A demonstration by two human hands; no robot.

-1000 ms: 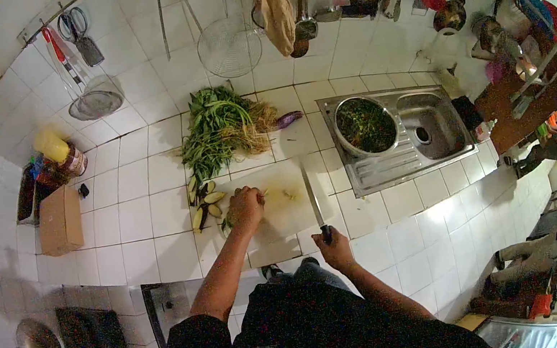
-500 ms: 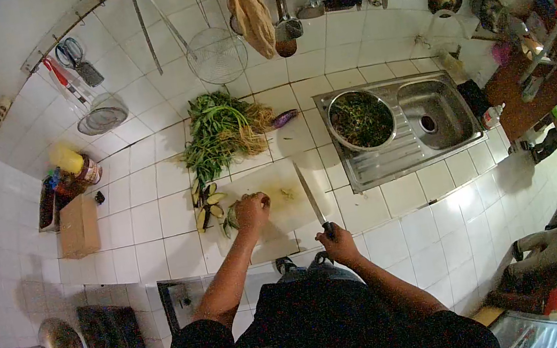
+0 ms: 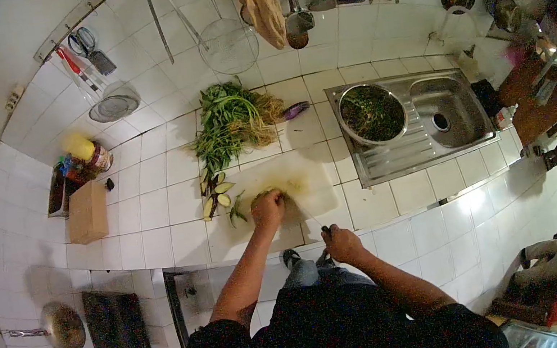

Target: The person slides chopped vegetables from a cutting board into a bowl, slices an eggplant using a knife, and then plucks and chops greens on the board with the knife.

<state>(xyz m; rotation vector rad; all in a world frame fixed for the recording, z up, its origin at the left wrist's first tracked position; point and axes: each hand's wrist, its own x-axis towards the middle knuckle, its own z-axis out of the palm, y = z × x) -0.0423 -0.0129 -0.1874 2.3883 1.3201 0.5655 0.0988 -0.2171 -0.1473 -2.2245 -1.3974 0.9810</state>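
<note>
On a pale cutting board (image 3: 315, 175), my left hand (image 3: 268, 208) is closed, its fingers curled down over something small and greenish that is mostly hidden. My right hand (image 3: 343, 244) grips the dark handle of a knife (image 3: 309, 217). The thin blade slants up-left, its tip close beside my left fingers. Some green leaves (image 3: 236, 210) lie just left of my left hand. Cut eggplant pieces (image 3: 224, 200), dark-skinned with pale flesh, lie by the board's left edge.
Behind the board lie a bunch of leafy greens with roots (image 3: 230, 120) and a purple eggplant (image 3: 295, 110). A metal bowl of chopped greens (image 3: 372, 114) stands on the sink's drainboard (image 3: 392, 156). At left is a cardboard box (image 3: 86, 213). Utensils hang above.
The knife has swung left from pointing up the board, its tip now by my left fingers. My left hand has shifted off the leaves, which now show beside it. The view has moved slightly.
</note>
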